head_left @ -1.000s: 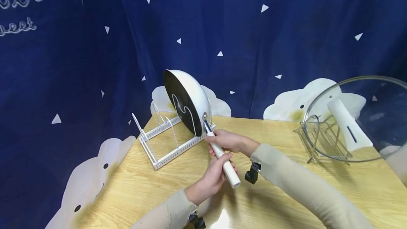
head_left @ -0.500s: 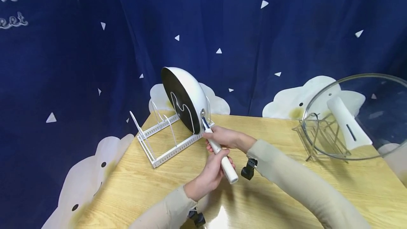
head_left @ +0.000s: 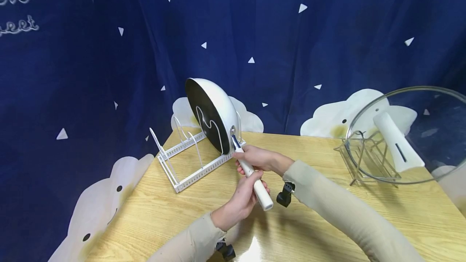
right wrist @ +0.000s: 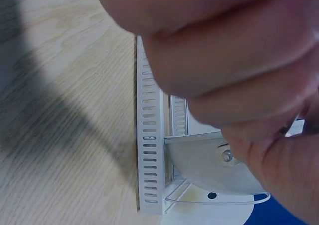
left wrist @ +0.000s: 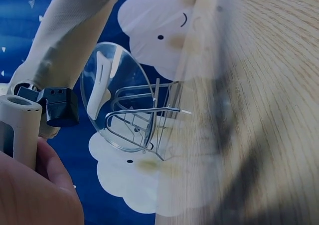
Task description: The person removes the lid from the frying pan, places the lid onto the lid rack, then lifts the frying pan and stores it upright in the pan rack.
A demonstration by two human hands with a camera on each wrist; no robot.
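Note:
A white frying pan (head_left: pixel 221 102) with a black inside stands on edge in a white slotted rack (head_left: pixel 204 170), its opening turned to the left. One wire divider crosses in front of its black face, and another stands behind its white outside. My right hand (head_left: pixel 257 157) grips the pan's white handle near the pan. Lower down, my left hand (head_left: pixel 244 197) wraps round the same handle, whose end sticks out past the fingers. In the right wrist view, curled fingers (right wrist: pixel 224 50) fill the top, with the pan's rivet (right wrist: pixel 228 155) and the slotted rail below them.
On the right, a large glass lid (head_left: pixel 367 110) with a white upright handle (head_left: pixel 400 142) leans in a metal wire stand (head_left: pixel 364 161). All stands on a wooden table (head_left: pixel 313 155). A dark blue curtain (head_left: pixel 276 31) hangs behind.
Both hands keep their grip on the handle, and the pan stays in the rack. The whole view shifts slightly with the head.

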